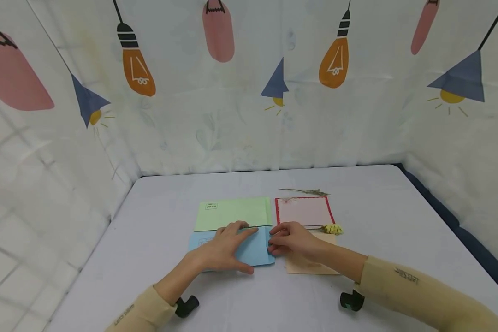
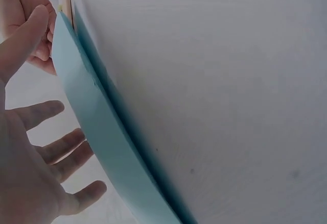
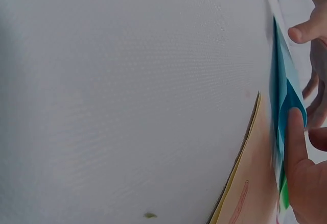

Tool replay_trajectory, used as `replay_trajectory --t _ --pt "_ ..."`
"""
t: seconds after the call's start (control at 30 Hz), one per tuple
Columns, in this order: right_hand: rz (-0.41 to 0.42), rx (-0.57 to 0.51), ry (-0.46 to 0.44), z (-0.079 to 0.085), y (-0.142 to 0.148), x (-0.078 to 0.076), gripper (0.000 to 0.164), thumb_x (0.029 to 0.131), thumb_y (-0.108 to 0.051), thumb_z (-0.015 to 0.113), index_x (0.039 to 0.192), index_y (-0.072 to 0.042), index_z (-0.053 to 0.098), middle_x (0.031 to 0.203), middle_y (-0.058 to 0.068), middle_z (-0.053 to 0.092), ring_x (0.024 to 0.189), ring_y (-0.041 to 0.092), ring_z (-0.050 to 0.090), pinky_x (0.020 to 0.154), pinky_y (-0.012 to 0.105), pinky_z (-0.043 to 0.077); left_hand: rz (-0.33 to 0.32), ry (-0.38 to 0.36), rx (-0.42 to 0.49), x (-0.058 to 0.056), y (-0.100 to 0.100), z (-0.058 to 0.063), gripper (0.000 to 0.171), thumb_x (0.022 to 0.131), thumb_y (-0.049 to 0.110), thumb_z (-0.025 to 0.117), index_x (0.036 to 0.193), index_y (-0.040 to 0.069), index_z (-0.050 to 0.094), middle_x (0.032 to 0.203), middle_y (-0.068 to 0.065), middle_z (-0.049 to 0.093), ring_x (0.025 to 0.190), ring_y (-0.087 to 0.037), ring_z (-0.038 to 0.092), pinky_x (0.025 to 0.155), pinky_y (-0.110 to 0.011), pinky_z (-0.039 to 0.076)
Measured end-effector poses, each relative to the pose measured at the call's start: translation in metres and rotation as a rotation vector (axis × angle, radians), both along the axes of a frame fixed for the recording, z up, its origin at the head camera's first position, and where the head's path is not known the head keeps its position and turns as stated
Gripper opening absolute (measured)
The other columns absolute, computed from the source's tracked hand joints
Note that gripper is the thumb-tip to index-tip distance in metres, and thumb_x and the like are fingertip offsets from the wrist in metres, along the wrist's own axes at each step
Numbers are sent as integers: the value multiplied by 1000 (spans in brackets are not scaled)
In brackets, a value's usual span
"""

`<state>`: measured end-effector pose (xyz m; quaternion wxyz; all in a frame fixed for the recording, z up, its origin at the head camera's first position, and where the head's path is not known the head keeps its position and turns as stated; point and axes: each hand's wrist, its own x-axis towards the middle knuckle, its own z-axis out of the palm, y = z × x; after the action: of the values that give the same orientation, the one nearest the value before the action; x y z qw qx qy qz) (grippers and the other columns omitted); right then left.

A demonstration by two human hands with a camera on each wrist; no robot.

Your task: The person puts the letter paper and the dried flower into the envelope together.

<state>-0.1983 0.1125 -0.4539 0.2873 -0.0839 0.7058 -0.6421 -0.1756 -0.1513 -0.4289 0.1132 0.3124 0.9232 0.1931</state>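
Observation:
A blue envelope lies flat at the front of the group of paper items. Over its middle my left hand spreads its fingers, the thumb reaching past the near edge. At the envelope's right end my right hand bends its fingers round the edge and pinches it. In the right wrist view, the blue envelope bulges apart at this end, with one finger of the right hand at the opening. The left wrist view shows the left fingers fanned along the blue envelope.
A green envelope lies behind the blue one. To the right are a red-bordered card, a tan envelope partly under the right forearm, and a yellow flower sprig. A thin dried sprig lies farther back on the white table.

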Motion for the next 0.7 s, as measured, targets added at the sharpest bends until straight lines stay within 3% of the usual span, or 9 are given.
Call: replay_trajectory --t 0.4,0.7 --pt "75 -38 -51 3 -6 1 36 102 -7 63 132 12 55 107 17 73 94 26 72 86 38 58 -19 27 -57 -1 1 -1 96 78 50 88 158 23 42 155 -15 36 142 -33 34 109 -60 27" --pt "83 14 -65 0 -11 4 42 99 -3 65 136 9 49 104 16 70 97 26 70 87 37 57 -22 11 -59 1 2 0 91 82 46 87 157 19 43 154 -18 37 143 -35 32 109 -63 27"
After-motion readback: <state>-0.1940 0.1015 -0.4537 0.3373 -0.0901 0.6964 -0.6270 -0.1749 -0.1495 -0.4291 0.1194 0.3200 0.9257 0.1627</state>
